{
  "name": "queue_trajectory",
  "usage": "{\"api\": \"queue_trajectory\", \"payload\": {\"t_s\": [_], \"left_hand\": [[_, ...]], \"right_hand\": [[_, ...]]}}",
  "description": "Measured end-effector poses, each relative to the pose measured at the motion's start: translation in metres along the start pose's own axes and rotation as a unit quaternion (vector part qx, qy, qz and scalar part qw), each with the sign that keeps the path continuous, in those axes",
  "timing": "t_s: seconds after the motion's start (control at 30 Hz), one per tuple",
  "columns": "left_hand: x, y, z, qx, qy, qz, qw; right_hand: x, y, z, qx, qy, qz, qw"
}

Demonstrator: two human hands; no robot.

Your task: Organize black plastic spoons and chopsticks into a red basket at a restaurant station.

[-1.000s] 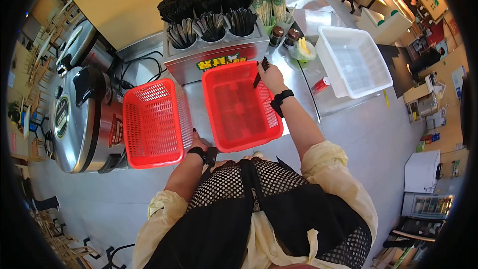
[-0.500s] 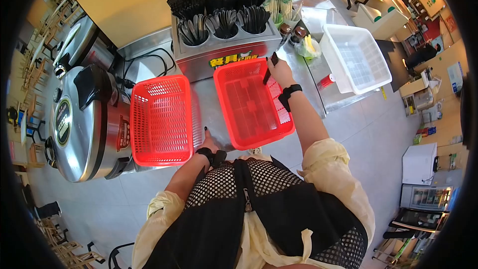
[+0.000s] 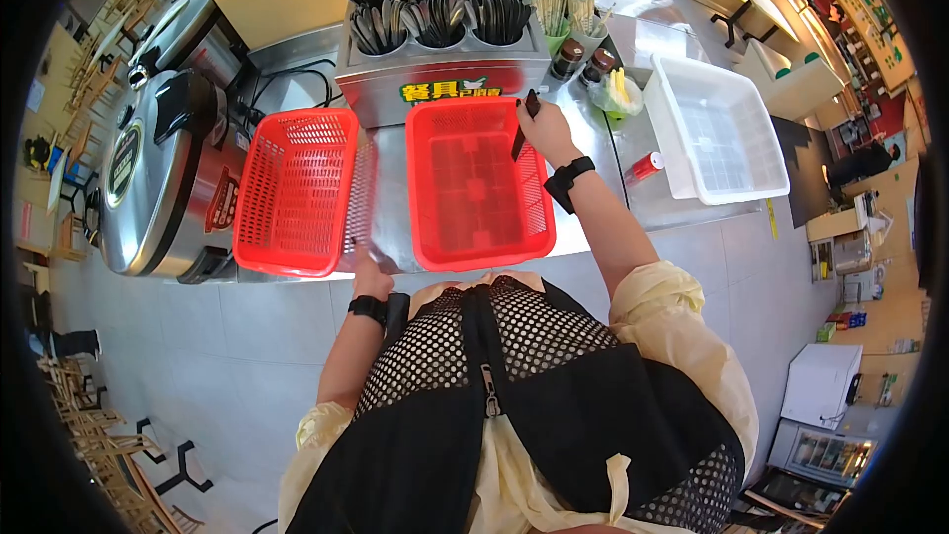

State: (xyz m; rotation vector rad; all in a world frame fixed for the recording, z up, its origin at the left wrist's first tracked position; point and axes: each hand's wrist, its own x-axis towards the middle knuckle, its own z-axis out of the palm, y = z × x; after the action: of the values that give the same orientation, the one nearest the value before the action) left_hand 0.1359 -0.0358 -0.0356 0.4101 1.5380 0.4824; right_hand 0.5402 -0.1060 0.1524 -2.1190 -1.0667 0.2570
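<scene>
My right hand (image 3: 547,133) is clenched on a dark, narrow object (image 3: 519,142) at the right red basket (image 3: 482,264) on the bench (image 3: 389,178). My left hand (image 3: 372,279) is beside the left red basket (image 3: 295,193); its grip I can't tell.

The head-worn camera looks forward and down over the counter (image 3: 388,173).

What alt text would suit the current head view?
A right hand holds a narrow dark object at the right side of a red basket on a metal counter; the left hand is near a second basket. A cutlery holder stands behind.
</scene>
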Motion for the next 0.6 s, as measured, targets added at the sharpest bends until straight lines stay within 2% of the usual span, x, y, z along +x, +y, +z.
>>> {"api": "queue_trajectory", "payload": {"t_s": [0.07, 0.1, 0.13, 0.2, 0.23, 0.27, 0.33, 0.37, 0.4, 0.47, 0.5, 0.57, 0.6], "left_hand": [[0.014, -0.009, -0.028, 0.047, -0.129, 0.162, 0.977], [0.02, 0.003, -0.035, 0.275, -0.071, 0.287, 0.915], [0.023, 0.001, -0.039, 0.486, -0.005, 0.383, 0.786], [0.014, 0.008, -0.034, 0.263, -0.127, 0.305, 0.906], [-0.018, 0.029, -0.018, 0.19, -0.103, 0.155, 0.964], [0.011, 0.024, -0.02, 0.164, -0.13, 0.09, 0.974], [0.004, 0.016, 0.004, 0.255, -0.049, 0.137, 0.956], [-0.007, 0.017, 0.013, 0.255, -0.049, 0.136, 0.956], [-0.03, 0.024, 0.021, 0.362, -0.002, 0.184, 0.914], [-0.063, 0.035, 0.032, 0.558, 0.091, 0.266, 0.781], [-0.055, 0.04, 0.031, 0.558, 0.059, 0.216, 0.799], [0.146, -0.006, -0.017, 0.413, -0.061, 0.254, 0.873], [0.215, -0.021, -0.033, 0.335, -0.125, 0.258, 0.897]], "right_hand": [[-0.003, 0.001, -0.003, 0.028, -0.025, 0.018, 0.999], [-0.002, 0.002, -0.001, 0.035, -0.08, 0.011, 0.996], [-0.009, 0.01, 0.003, 0.044, -0.142, 0.007, 0.989], [-0.015, 0.011, 0.017, 0.053, -0.185, -0.011, 0.981], [-0.02, 0.014, 0.025, 0.06, -0.228, 0.019, 0.972], [-0.023, 0.013, 0.029, 0.068, -0.265, 0.048, 0.961], [-0.021, 0.013, 0.031, 0.049, -0.288, 0.085, 0.952], [-0.019, 0.018, 0.041, 0.046, -0.302, 0.134, 0.943], [-0.016, 0.024, 0.055, 0.043, -0.316, 0.183, 0.93], [-0.01, 0.051, 0.09, 0.039, -0.285, 0.189, 0.939], [-0.009, 0.062, 0.103, 0.0, -0.234, 0.156, 0.96], [-0.013, 0.074, 0.121, -0.056, -0.136, 0.1, 0.984], [-0.016, 0.072, 0.119, -0.056, -0.136, 0.101, 0.984]]}}
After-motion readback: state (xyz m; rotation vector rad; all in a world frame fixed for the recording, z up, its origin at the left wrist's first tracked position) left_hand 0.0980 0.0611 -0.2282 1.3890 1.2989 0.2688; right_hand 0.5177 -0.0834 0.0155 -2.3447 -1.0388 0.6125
